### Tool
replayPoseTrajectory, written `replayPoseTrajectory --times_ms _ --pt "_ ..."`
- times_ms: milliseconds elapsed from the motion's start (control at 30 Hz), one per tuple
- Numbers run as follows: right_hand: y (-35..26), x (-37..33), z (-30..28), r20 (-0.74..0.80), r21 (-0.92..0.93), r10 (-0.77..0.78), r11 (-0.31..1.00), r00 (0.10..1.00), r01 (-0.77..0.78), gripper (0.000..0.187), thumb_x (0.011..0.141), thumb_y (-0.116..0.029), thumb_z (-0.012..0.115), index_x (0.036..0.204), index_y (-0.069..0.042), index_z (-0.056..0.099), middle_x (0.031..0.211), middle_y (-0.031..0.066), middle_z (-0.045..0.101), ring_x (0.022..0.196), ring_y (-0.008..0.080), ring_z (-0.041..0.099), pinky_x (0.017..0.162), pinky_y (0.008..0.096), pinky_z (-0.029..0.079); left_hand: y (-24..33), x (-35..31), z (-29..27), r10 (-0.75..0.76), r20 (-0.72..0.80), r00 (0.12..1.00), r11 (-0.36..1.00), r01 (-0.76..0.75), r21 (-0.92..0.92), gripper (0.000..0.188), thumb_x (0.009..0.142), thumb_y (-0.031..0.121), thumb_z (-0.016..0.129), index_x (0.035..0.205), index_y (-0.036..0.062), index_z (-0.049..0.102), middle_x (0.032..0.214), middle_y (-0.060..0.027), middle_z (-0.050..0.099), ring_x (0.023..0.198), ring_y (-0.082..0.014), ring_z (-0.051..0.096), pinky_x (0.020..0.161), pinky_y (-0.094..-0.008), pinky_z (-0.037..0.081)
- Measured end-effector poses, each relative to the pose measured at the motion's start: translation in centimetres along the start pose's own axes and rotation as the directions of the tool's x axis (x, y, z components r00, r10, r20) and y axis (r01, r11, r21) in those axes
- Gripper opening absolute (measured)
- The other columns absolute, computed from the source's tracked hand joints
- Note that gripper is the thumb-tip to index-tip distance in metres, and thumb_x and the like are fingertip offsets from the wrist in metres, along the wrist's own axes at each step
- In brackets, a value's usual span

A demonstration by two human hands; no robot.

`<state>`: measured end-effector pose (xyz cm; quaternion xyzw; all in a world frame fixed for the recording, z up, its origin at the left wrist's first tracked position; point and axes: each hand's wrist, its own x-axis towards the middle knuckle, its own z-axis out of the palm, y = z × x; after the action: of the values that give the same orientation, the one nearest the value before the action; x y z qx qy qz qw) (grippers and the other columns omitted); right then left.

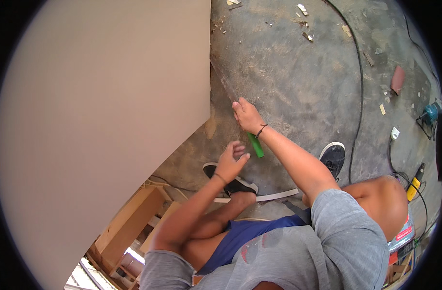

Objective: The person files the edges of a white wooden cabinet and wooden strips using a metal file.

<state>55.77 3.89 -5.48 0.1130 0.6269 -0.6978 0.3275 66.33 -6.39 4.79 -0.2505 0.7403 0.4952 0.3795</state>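
My right hand [247,116] is closed round a flat metal file [224,81], gripping it just ahead of its green handle [255,145]. The far end of the file meets the straight edge of a large beige panel [110,96], which fills the left side of the view. Nearer to me, my left hand [231,162] is raised with nothing in it. Its fingers are loosely bent, apart and slightly blurred. It is close to the green handle but not touching it.
A black cable [360,87] crosses the concrete floor on the right. Beyond it lie a reddish-brown piece [397,80], a teal power tool [429,113], a white plug [394,133] and a yellow tool [414,186]. A pale strip [279,195] lies by my foot; wooden framing [126,217] stands lower left.
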Motion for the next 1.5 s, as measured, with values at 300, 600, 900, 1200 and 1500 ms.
replayPoseTrajectory --times_ms 300,600,900,1200,1500 --pt "-0.2 1.2 -0.1 -0.044 -0.064 -0.051 0.997 0.998 0.048 0.028 0.091 -0.026 0.041 0.090 0.002 0.040 0.069 0.0220 0.055 0.067 0.0373 0.056 0.064 0.0431 0.042 1.7 5.1 5.5 -0.054 -0.230 0.972 0.941 -0.027 -0.338 0.033 0.077 0.015 0.060 0.101 -0.0034 0.046 0.078 -0.0147 0.058 0.074 -0.0216 0.061 0.067 -0.0317 0.048" --pt "-3.1 0.9 0.9 -0.003 0.226 0.094 0.970 0.996 -0.091 0.019 0.091 -0.021 0.040 0.093 -0.002 0.041 0.063 0.0072 0.053 0.045 0.0141 0.049 0.039 0.0282 0.040 1.5 5.0 7.5 0.043 -0.577 0.816 0.999 -0.035 0.024 0.039 0.084 0.034 0.055 0.088 -0.0046 0.048 0.082 -0.0276 0.059 0.079 -0.0446 0.056 0.068 -0.0462 0.042" --pt "-2.2 1.7 1.0 -0.086 -0.047 -0.025 0.999 0.996 0.021 0.020 0.091 -0.023 0.041 0.087 -0.003 0.039 0.061 0.0081 0.052 0.046 0.0172 0.050 0.039 0.0308 0.040 0.8 4.0 8.4 0.054 -0.582 0.811 0.998 -0.062 0.006 0.033 0.083 0.028 0.057 0.087 -0.0035 0.047 0.076 -0.0272 0.057 0.077 -0.0458 0.055 0.066 -0.0470 0.041" --pt "-1.5 2.2 3.2 -0.212 -0.346 -0.197 0.931 0.957 0.115 0.025 0.089 -0.022 0.042 0.088 0.003 0.039 0.070 0.0301 0.053 0.071 0.0489 0.051 0.064 0.0504 0.040 -1.6 4.6 6.6 0.137 -0.592 0.794 0.991 -0.110 0.083 0.027 0.081 0.021 0.057 0.087 -0.0038 0.048 0.077 -0.0259 0.057 0.076 -0.0448 0.055 0.066 -0.0463 0.041" --pt "-1.8 3.1 5.2 -0.281 -0.341 -0.154 0.939 0.947 0.051 0.027 0.089 -0.022 0.041 0.092 0.005 0.040 0.073 0.0311 0.056 0.070 0.0494 0.054 0.065 0.0533 0.042 -3.5 5.5 3.5 0.192 -0.587 0.787 0.976 -0.089 0.200 0.026 0.079 0.021 0.057 0.084 -0.0032 0.051 0.072 -0.0231 0.058 0.071 -0.0413 0.057 0.064 -0.0441 0.042"
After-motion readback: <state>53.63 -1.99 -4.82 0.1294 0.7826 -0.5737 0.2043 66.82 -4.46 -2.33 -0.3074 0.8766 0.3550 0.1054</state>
